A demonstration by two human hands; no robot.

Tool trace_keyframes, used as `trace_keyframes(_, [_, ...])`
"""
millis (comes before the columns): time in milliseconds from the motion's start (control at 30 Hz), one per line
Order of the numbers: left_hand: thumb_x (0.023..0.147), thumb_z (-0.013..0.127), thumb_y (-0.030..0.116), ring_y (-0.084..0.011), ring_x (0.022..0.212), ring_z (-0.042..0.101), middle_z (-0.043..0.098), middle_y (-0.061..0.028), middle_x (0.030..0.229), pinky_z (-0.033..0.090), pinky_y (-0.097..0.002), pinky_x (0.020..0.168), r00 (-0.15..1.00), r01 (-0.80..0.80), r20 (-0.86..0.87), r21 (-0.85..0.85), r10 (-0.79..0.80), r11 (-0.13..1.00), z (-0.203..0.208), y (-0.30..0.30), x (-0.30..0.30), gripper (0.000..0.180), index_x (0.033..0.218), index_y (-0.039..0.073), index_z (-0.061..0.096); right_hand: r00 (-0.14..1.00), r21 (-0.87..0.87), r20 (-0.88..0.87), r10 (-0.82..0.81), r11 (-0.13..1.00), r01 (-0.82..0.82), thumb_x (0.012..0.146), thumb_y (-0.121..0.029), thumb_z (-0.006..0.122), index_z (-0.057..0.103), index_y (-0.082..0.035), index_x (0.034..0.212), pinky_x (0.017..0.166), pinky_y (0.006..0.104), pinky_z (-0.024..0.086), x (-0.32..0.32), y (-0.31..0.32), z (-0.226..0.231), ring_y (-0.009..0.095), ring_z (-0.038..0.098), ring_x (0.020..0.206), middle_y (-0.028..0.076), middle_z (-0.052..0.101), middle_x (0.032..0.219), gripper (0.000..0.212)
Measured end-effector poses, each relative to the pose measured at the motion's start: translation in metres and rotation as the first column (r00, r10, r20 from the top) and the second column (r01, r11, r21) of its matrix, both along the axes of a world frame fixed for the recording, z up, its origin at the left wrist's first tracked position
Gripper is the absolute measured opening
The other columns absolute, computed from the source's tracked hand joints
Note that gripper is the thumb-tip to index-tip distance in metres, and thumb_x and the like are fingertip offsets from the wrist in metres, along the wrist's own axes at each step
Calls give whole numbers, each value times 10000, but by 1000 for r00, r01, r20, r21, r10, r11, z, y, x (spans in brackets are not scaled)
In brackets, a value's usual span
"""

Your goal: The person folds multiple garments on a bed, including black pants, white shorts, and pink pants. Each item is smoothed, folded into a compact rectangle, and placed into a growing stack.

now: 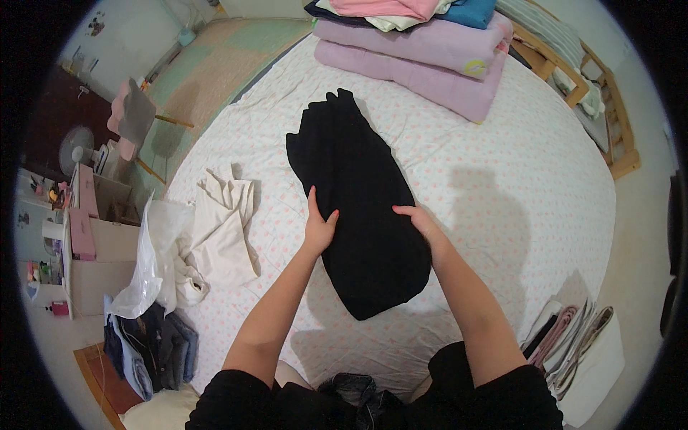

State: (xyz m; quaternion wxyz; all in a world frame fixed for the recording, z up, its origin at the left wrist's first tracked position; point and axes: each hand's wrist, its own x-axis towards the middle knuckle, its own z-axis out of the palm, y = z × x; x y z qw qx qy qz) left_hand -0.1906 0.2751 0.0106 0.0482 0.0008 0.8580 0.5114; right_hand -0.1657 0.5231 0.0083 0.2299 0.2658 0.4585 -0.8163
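Left hand [320, 231], thumb and finger parted, and right hand [426, 228], thumb on top, other fingers hidden, touch opposite edges of the black cloth [373, 247]; from my end I can't tell whether either grips. I see the bed [437, 147] underneath, the lilac quilt [408, 70] folded at its far side, the black cloth mid-bed, the beige garment [222, 236] left.

A home bedroom: printed bedsheet [566, 179], folded lilac quilt [401, 70] and (off to the left) an electric fan [76, 149].
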Motion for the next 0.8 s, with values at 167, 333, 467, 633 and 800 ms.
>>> trace_keyframes(167, [928,571,84,-326,1287,437,367,-228,1450,376,-371,1056,976,15,203,314,-83,949,9,-13,-5,694,1508,153,195,925,486,-332,184,874,1,786,15,618,411,-10,1387,1024,363,393,1,-11,0,265,522,1182,151,551,1290,637])
trace_keyframes(333, [952,556,130,-282,1263,454,378,-187,1449,419,-344,1009,900,-145,419,552,-123,821,22,-19,-7,611,1490,132,267,919,692,-300,257,721,24,814,16,600,420,-6,1384,1043,343,368,18,-25,33,287,514,1205,187,538,1304,598])
trace_keyframes(467, [971,530,304,-270,1296,421,365,-162,1471,349,-362,1069,973,75,209,101,-95,992,36,-26,-29,606,1488,109,283,622,873,-485,614,377,309,765,15,570,449,-175,1404,799,403,505,32,-40,89,341,612,953,168,585,1148,678])
trace_keyframes(633, [875,349,743,-314,1381,335,339,-137,1512,252,-428,1146,864,-40,172,960,-472,277,72,-56,-37,896,1487,90,298,252,826,-132,959,-34,563,764,-139,557,629,-203,1229,529,322,476,67,-73,160,223,481,637,110,575,1079,474])
trace_keyframes(800, [936,563,379,-327,1277,471,499,-153,1387,330,-474,1109,880,-367,420,897,-221,245,54,-75,-9,573,1378,35,447,76,855,177,981,-191,483,825,-179,584,636,-149,1219,641,327,488,91,-77,173,284,549,791,140,574,1131,399])
